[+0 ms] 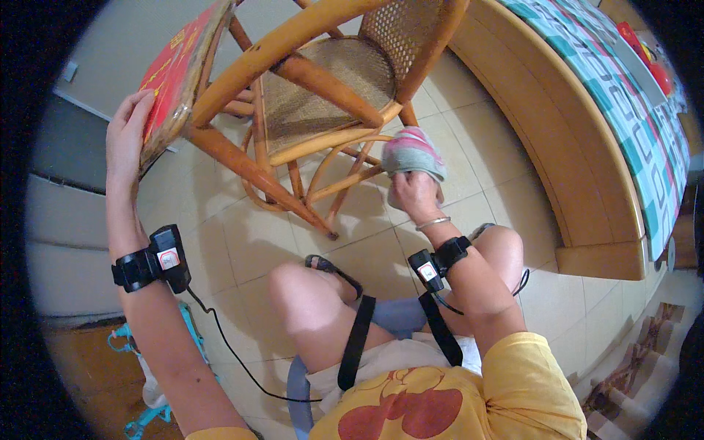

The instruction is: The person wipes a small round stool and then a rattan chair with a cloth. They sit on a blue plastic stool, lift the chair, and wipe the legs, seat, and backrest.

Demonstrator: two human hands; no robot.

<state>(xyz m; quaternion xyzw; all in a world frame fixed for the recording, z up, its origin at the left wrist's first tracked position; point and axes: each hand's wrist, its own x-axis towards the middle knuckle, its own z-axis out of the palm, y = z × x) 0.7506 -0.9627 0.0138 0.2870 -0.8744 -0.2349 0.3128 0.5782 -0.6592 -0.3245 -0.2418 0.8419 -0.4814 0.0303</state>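
A cane chair (323,84) with round orange-brown bars and a woven seat stands in front of me, its frame leaning at an angle. My left hand (130,132) grips the edge of a red-topped board (173,70) with yellow marks, left of the chair; its fingers curl over the rim and its thumb is hidden. In my right hand (414,192) is a bunched cloth (413,152), striped pink, white and grey-green. The cloth is beside the chair's lower right side, by a curved bar; whether they touch I cannot tell.
A bed with a wooden side (532,110) and a green checked cover (605,81) runs along the right. Below my left forearm lies a turquoise hanger (143,422) near a brown wooden surface (84,367). A black cable (227,348) trails from my left wrist device. Tiles (257,249) cover the floor.
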